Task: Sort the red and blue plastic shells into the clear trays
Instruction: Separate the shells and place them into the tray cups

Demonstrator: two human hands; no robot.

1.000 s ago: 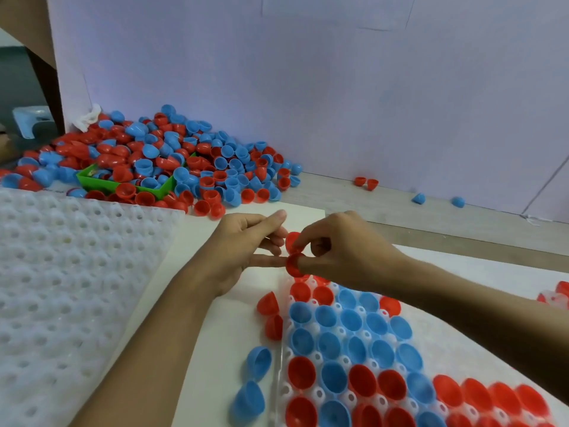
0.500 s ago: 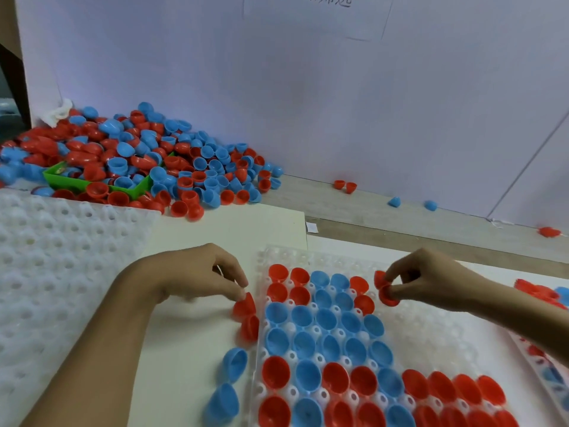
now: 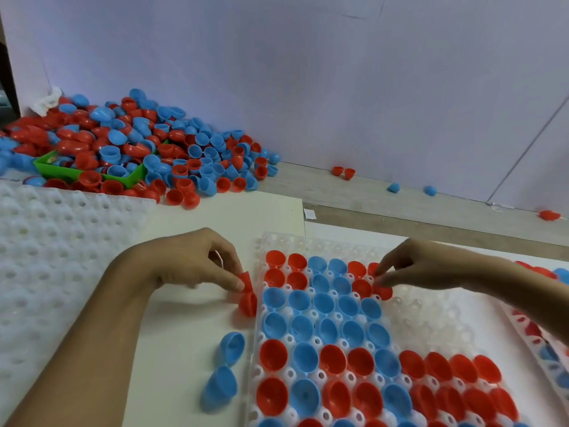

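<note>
Right hand: our right hand (image 3: pixel 428 269) has thumb and forefinger pinched on a red shell (image 3: pixel 382 291) at the right end of the tray's filled far rows; the shell sits over a cup, and we cannot tell whether it is seated.

Left hand: our left hand (image 3: pixel 197 266) has its fingertips closed on another red shell (image 3: pixel 245 281), just off the left edge of the tray.

Shell below it: a second loose red shell (image 3: pixel 248 303) lies touching the tray's left rim, right under the pinched one (easy to knock).

Tray: the clear tray (image 3: pixel 431 322) holds red and blue shells in its far rows and near rows; its right middle is bare.

Loose blues: two blue shells (image 3: pixel 232 348) lie on the board near the left wrist.

Supply: the mixed pile (image 3: pixel 138 149) spills over a green bin (image 3: pixel 61 171) at the far left, well apart from the hands.

Risk, right side: if we let go before the shell drops into its cup, we judge it could tip onto a neighbour and roll.

Risk, left side: lifting one red shell may drag the one touching it off the rim.

Risk, tray: the thin tray may shift if pressed at one edge, jarring seated shells.
</note>
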